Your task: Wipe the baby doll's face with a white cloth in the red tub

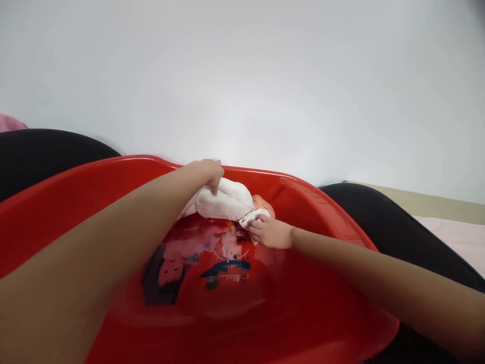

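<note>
A large red plastic basin point(76, 197) fills the lower view, with a cartoon picture point(204, 260) printed on its bottom. At the far side lies a baby doll point(227, 202) with a white cloth body and a pinkish head. My left hand point(210, 172) grips the doll's white body from above. My right hand point(269, 233) holds a small white cloth point(253, 217) against the doll's head. Both forearms reach across the basin.
Dark-clothed knees point(382, 227) flank the basin on both sides. A plain white wall point(242, 76) rises behind. A pale pink surface point(458, 237) lies at the right, and a bit of pink fabric point(9, 122) shows at the far left.
</note>
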`<state>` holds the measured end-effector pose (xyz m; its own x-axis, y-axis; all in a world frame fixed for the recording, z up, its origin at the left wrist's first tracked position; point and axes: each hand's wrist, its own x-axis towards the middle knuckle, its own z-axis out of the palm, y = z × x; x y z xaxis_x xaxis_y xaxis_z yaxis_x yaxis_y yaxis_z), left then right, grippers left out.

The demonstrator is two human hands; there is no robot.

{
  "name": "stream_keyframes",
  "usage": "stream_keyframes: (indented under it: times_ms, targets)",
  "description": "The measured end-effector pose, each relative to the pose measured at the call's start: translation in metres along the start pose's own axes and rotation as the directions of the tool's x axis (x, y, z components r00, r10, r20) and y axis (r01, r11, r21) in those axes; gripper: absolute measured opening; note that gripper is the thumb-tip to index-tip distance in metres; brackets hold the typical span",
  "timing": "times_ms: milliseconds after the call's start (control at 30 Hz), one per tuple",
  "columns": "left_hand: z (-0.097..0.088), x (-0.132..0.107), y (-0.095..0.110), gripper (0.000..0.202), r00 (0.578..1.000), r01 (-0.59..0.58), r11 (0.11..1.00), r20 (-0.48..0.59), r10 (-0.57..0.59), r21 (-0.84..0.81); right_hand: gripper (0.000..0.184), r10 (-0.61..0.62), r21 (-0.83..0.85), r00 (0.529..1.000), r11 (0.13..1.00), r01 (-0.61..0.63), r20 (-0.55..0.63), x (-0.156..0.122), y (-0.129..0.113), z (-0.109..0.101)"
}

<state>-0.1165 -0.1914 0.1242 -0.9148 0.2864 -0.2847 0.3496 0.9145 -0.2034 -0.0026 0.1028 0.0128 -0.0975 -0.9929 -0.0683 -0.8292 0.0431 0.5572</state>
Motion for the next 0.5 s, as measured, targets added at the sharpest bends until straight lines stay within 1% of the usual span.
stream_keyframes:
  times_ms: [33, 67, 167, 233, 300, 333, 367, 500]
  targets:
    - [0.0, 0.0, 0.0, 0.072, 1.0, -0.006, 1.0, 0.015, 0.005, 0.024, 0.028, -0.015, 0.003, 1.0, 1.0, 0.015, -0.013, 0.004, -0.001, 0.001]
    - [0.0, 0.001, 0.0, 0.073, 1.0, -0.011, 0.999, 0.025, 0.01, 0.047, 0.028, -0.002, -0.007, 1.0, 1.0, 0.002, -0.026, 0.007, -0.002, 0.003]
    - [0.0, 0.0, 0.0, 0.073, 1.0, -0.007, 0.998, 0.012, 0.006, 0.057, 0.027, 0.074, -0.042, 0.997, 0.996, -0.076, -0.034, 0.013, -0.005, 0.01]
    - [0.0, 0.0, 0.001, 0.071, 1.0, -0.01, 0.999, 0.007, 0.01, 0.051, 0.024, 0.03, -0.023, 0.999, 0.999, -0.031, -0.02, 0.014, -0.008, 0.016]
    - [0.0, -0.001, 0.0, 0.071, 1.0, -0.02, 0.999, 0.012, 0.02, 0.048, 0.023, -0.07, 0.011, 0.997, 0.997, 0.07, -0.022, 0.018, -0.009, 0.018]
    - [0.0, -0.001, 0.0, 0.071, 1.0, -0.022, 0.999, 0.013, 0.021, 0.049, 0.024, -0.099, 0.016, 0.995, 0.995, 0.1, -0.028, 0.023, -0.008, 0.016]
    - [0.0, -0.001, 0.0, 0.071, 1.0, -0.018, 0.999, 0.013, 0.017, 0.051, 0.026, -0.104, 0.008, 0.994, 0.994, 0.105, -0.036, 0.03, -0.006, 0.012]
    - [0.001, -0.001, 0.001, 0.071, 1.0, -0.001, 0.998, 0.005, 0.0, 0.07, 0.035, -0.005, -0.037, 0.999, 0.999, 0.003, -0.047, 0.067, 0.007, -0.008]
